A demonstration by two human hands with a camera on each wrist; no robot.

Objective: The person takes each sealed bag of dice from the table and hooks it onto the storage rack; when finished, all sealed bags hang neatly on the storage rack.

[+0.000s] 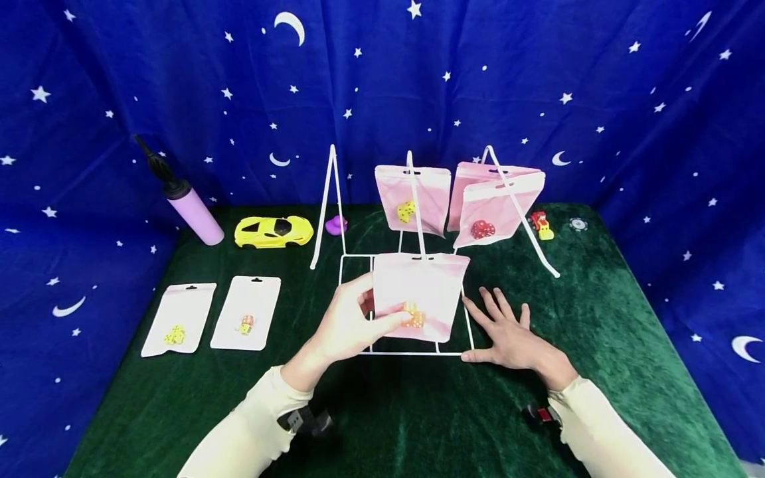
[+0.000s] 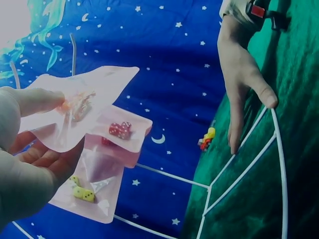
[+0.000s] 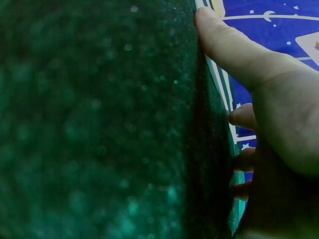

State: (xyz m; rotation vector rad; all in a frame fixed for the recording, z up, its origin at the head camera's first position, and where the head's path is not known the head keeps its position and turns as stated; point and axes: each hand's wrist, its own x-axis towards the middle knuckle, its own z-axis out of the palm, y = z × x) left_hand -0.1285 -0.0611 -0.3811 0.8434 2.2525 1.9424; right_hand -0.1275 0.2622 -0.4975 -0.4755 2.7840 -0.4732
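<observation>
My left hand (image 1: 349,322) pinches a pink zip bag of orange dice (image 1: 439,285) between thumb and fingers. The bag's hang hole is at the tip of the middle prong of a white wire rack (image 1: 406,354); whether the prong passes through it I cannot tell. My right hand (image 1: 508,335) lies with fingers spread beside the rack's base, its thumb touching the front right corner. Farther back on the middle prong hangs a pink bag of yellow dice (image 1: 439,192). From the right prong hangs a bag of red dice (image 1: 514,206), with another pink bag (image 1: 463,182) behind it.
Two flat bags lie at left, one with yellow dice (image 1: 194,309) and one with mixed dice (image 1: 257,305). Behind them are a yellow toy car (image 1: 273,232) and a purple hand pump (image 1: 197,216). A purple toy (image 1: 336,226), red-yellow toy (image 1: 542,226) and round chip (image 1: 578,224) sit at the back.
</observation>
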